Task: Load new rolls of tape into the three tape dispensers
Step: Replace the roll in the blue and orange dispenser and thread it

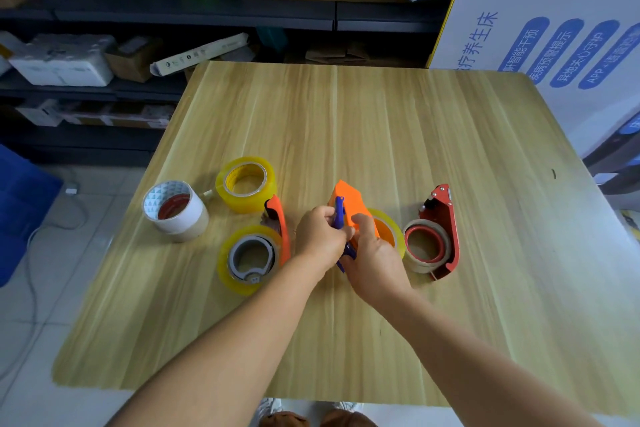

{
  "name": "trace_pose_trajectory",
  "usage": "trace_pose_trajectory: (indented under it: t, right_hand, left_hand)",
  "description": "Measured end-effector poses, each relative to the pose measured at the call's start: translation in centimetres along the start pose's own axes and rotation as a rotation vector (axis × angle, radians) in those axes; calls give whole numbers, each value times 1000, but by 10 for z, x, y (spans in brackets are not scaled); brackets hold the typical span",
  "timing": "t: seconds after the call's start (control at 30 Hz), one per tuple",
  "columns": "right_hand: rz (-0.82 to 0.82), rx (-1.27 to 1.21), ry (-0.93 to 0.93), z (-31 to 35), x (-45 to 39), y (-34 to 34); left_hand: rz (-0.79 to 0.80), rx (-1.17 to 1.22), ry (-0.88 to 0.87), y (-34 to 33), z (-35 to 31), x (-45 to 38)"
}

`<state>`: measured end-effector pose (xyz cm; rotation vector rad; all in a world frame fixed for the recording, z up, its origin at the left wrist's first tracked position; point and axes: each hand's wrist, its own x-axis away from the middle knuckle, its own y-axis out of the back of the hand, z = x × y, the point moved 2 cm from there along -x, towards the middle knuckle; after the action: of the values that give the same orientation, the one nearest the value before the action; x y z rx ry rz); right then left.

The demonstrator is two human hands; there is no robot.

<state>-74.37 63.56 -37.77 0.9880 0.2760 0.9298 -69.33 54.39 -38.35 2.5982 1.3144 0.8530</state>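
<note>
middle of the wooden surface [346,121]: left hand [320,237] gripping the blue handle [338,213], fingers curled tight round it; right hand [372,253] clamped on the orange dispenser [349,203], with a yellowish tape roll [389,230] seated in it just behind. best done by holding the body steady and feeding the tape end squarely past the blade. loaded already, by the look of it: red dispenser [446,229] right, second orange dispenser [278,229] left. spare rolls [246,184] nearby.
</note>
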Motion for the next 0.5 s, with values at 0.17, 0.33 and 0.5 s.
trace_pose_trajectory:
  t: [0.17, 0.33, 0.5]
  right_hand:
    - [29, 22, -18, -5, 5, -23]
    - [36, 60, -16, -5, 2, -34]
    - [14, 73, -42, -7, -2, -36]
  left_hand:
    - [-8, -9, 43, -4, 23, -1]
    - [-64, -88, 20, -1, 28, -4]
    - [-52, -108, 3, -4, 27, -6]
